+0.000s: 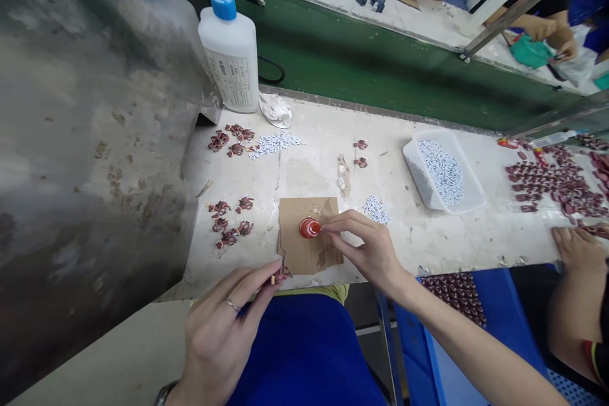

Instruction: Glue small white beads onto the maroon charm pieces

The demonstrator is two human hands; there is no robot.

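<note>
Gluing step, I'd say: left hand (223, 336) pinches a small dark red piece (280, 276); right hand (373, 250) fingertips pinch something tiny over the red glue cap (309, 228) at 12 o'clock; next needs a steady dab.

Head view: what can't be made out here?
- Small piece pinched in the left hand: fingers cover most of it.
- Red cap on the cardboard: right hand hides its side.
- Glue bottle label: too small.
- Co-worker's hand: cut off by the right edge.

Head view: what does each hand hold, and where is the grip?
Left hand pinches a small dark red piece by its end. Right hand fingertips touch the red cap; a real grip cannot be told.
</note>
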